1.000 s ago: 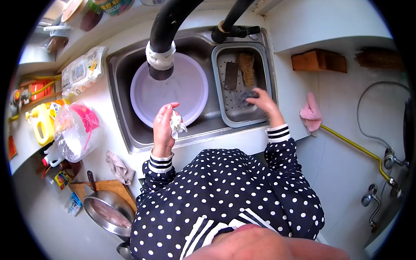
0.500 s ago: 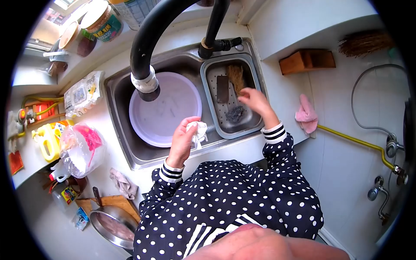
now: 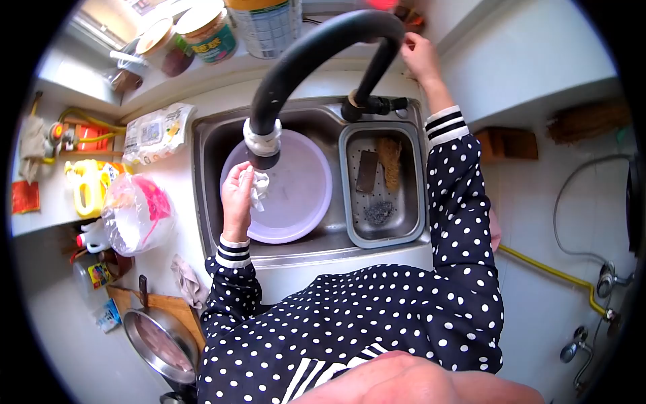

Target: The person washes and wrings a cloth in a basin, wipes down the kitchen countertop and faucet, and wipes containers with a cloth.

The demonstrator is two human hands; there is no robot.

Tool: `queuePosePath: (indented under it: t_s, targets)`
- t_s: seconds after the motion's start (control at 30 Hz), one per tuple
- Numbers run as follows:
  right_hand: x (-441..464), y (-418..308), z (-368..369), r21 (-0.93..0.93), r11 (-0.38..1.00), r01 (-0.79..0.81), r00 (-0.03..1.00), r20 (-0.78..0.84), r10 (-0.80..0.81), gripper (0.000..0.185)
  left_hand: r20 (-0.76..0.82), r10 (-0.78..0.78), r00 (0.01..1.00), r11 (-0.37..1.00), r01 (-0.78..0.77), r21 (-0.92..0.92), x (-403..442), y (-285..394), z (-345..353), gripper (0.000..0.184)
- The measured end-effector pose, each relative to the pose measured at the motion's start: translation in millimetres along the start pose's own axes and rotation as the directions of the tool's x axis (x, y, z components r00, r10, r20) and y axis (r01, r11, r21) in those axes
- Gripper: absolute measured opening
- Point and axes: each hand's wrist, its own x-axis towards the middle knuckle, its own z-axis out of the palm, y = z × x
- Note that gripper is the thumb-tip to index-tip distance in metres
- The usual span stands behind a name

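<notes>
My left hand (image 3: 235, 205) is closed on a crumpled white cloth (image 3: 259, 190), held over the left edge of a pale purple basin (image 3: 296, 225) in the sink. Just above it hangs the mouth of the black faucet (image 3: 316, 57), wrapped in white near its end. My right hand (image 3: 422, 59) reaches far back past the faucet to the sill, its thumb and fingers slightly apart, close to small red items (image 3: 408, 19). No held object shows in it. A grey-rimmed drain tray (image 3: 346, 195) holds a dark block (image 3: 367, 172), a tan scrubber (image 3: 389, 161) and a steel wool pad (image 3: 379, 213).
Jars (image 3: 205, 34) and a large tin (image 3: 266, 30) line the window sill. Left of the sink lie a wipes pack (image 3: 158, 132), a plastic bag (image 3: 134, 219) and a yellow bottle (image 3: 86, 192). A pan (image 3: 158, 343) sits lower left; a wooden box (image 3: 511, 143) is right.
My right hand has moved from above the drain tray up to the back sill. My left hand has raised the white cloth toward the faucet mouth. The camera view has shifted.
</notes>
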Motion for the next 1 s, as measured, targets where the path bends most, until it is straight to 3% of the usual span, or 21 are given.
queuePosePath:
  t_s: [0.07, 0.13, 0.17, 0.2, 0.27, 0.3, 0.33, 0.4, 0.43, 0.5, 0.6, 0.7, 0.8, 0.87, 0.93, 0.97, 1.0]
  targets:
    - [9, -3, 6, -0.158, 0.986, -0.047, 0.999, 0.001, 0.048, 0.024, -0.03, -0.006, 1.0, 1.0, 0.006, -0.012, -9, 3, 1, 0.02]
    - [-1, -3, 10, -0.202, 0.976, -0.082, 0.992, 0.077, 0.099, 0.025, 0.026, -0.06, 0.998, 0.998, 0.059, 0.022, -23, -1, -1, 0.02]
    - [-9, 3, 13, -0.237, 0.97, -0.056, 0.979, 0.179, 0.1, 0.027, 0.035, -0.067, 0.997, 0.997, 0.066, 0.033, -31, -4, -1, 0.02]
    - [-9, 60, 43, -0.138, 0.988, 0.063, 0.974, 0.225, -0.031, 0.03, 0.043, -0.021, 0.999, 0.994, 0.016, 0.109, -38, -11, 1, 0.02]
    - [-29, 80, 51, -0.226, 0.951, 0.213, 0.894, 0.439, -0.096, 0.035, 0.057, -0.04, 0.998, 0.957, 0.022, 0.29, -56, -9, 6, 0.019]
    - [-39, 65, 44, -0.377, 0.899, 0.225, 0.857, 0.516, 0.002, 0.032, 0.067, 0.014, 0.998, 0.931, -0.037, 0.362, -63, -12, 8, 0.019]
    - [-48, 32, 34, -0.329, 0.924, 0.193, 0.859, 0.512, 0.003, 0.027, 0.07, -0.055, 0.996, 0.96, 0.033, 0.279, -71, -18, 11, 0.021]
    - [-58, 47, 42, -0.27, 0.952, 0.147, 0.882, 0.471, -0.003, 0.023, 0.107, -0.068, 0.992, 0.982, 0.048, 0.184, -89, -39, 12, 0.021]
    - [-63, 36, 40, -0.291, 0.942, 0.169, 0.883, 0.469, -0.013, 0.021, 0.133, -0.183, 0.974, 0.981, 0.174, 0.082, -99, -38, 12, 0.021]
    - [-80, 46, 35, -0.235, 0.963, 0.13, 0.909, 0.417, -0.021, 0.021, 0.17, -0.194, 0.966, 0.98, 0.196, 0.005, -120, -46, 18, 0.021]
    - [-93, 58, 26, -0.17, 0.976, 0.137, 0.898, 0.437, -0.05, 0.021, 0.147, -0.135, 0.98, 0.991, 0.134, 0.018, -143, -46, 22, 0.021]
    - [-114, 45, 9, -0.253, 0.94, 0.229, 0.902, 0.419, -0.107, 0.023, 0.097, -0.045, 0.994, 0.999, 0.043, 0.018, -164, -37, 19, 0.021]
    - [-158, 27, -2, -0.383, 0.837, 0.391, 0.914, 0.271, -0.303, 0.026, -0.005, 0.026, 1.0, 1.0, -0.026, -0.01, -183, -33, 12, 0.022]
    - [-192, -8, -8, -0.299, 0.907, 0.298, 0.937, 0.272, -0.218, 0.027, -0.068, 0.029, 0.997, 1.0, -0.029, 0.005, -195, -25, 5, 0.022]
    - [-224, -32, -11, -0.02, 0.981, 0.193, 0.901, 0.399, -0.169, 0.029, -0.117, -0.036, 0.992, 0.999, 0.035, -0.011, -203, -17, -3, 0.022]
    - [-245, -52, -11, 0.129, 0.99, -0.054, 0.885, 0.466, -0.013, 0.031, -0.144, -0.043, 0.989, 0.999, 0.04, -0.027, -207, -15, -6, 0.022]
    - [-264, -88, -13, 0.163, 0.958, -0.237, 0.853, 0.508, 0.124, 0.029, -0.162, -0.013, 0.987, 1.0, 0.009, -0.028, -208, -18, -8, 0.022]
